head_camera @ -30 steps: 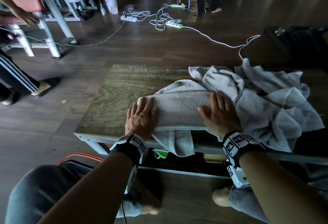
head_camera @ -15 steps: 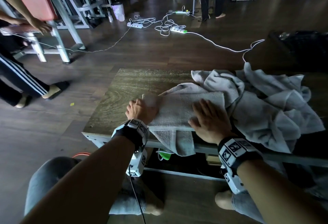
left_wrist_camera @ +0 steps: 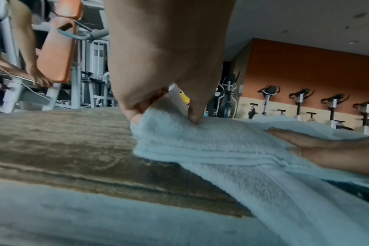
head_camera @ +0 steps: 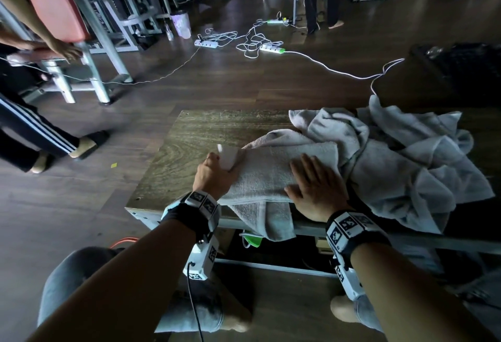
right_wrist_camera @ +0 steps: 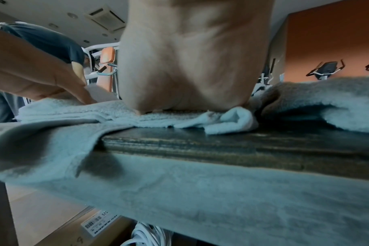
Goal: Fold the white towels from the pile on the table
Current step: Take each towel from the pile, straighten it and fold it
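A partly folded white towel (head_camera: 267, 176) lies across the near part of the wooden table (head_camera: 195, 138), one flap hanging over the front edge. My left hand (head_camera: 217, 171) pinches the towel's left end and lifts it a little; in the left wrist view its fingers (left_wrist_camera: 192, 114) curl round the layered edge of the towel (left_wrist_camera: 200, 141). Flat on the towel's right half lies my right hand (head_camera: 315, 184), fingers straight, pressing it down. In the right wrist view the palm (right_wrist_camera: 190, 74) rests on the towel (right_wrist_camera: 95, 109). The pile of crumpled white towels (head_camera: 406, 165) sits just to the right.
Bare tabletop stretches to the left and behind the towel. Under the table are a cardboard box (right_wrist_camera: 91, 229) and white cable. Power strips and cords (head_camera: 252, 43) lie on the floor beyond. A person in striped trousers (head_camera: 35, 135) stands at left by gym equipment.
My left hand went from lying flat on the towel's left end to pinching and raising it. My right hand slid left along the towel, staying flat.
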A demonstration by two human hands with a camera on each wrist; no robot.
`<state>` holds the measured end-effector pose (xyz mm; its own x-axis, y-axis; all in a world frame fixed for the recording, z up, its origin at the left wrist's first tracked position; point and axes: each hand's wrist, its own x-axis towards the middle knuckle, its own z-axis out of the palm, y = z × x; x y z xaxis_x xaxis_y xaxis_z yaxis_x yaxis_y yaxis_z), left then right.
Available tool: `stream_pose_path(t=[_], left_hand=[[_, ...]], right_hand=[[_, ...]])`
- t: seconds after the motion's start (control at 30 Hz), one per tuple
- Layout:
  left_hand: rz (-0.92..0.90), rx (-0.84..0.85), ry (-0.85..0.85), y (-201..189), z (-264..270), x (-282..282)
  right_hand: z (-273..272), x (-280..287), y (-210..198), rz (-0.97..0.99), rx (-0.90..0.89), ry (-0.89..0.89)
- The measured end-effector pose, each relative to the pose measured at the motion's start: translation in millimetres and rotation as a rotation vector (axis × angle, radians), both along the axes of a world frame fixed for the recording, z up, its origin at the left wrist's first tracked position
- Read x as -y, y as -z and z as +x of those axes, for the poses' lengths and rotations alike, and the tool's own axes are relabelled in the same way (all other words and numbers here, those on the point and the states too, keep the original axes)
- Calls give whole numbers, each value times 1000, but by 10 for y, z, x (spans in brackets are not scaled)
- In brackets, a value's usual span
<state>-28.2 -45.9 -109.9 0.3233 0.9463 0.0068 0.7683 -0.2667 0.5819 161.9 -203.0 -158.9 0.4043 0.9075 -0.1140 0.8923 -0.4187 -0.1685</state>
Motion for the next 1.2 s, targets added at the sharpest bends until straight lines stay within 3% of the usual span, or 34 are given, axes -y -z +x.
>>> stream_pose_path(t=[0.1,0.2,0.33,0.4,0.47,0.57,0.63,0.73,0.9,1.2], left_hand=[[-131,-56,-11,-142,-17,-49],[-96,-10,12,-403,102,-12],[-74,73,196,-751,478,171],[-143,206,338,-892,684,343],[-267,285,484,-981,848,538],[-228,135,547,-820,949,649],[-149,1,537,-618,900,644],[-124,-81,599,-341,781,714],[-22,-65,674,-43,711,769],[54,-47,703,109,694,732]], right_hand=[[-5,17,-5,-5,6,-10],[14,22,-43,-5,0,-33],[114,40,-213,151,-135,-70],[172,69,-369,204,-314,0],[236,98,-426,415,-676,192],[363,163,-405,553,-1062,515],[414,234,-322,476,-1161,510],[423,343,-265,437,-1030,414],[364,369,-396,517,-908,456],[392,417,-407,545,-666,522]])
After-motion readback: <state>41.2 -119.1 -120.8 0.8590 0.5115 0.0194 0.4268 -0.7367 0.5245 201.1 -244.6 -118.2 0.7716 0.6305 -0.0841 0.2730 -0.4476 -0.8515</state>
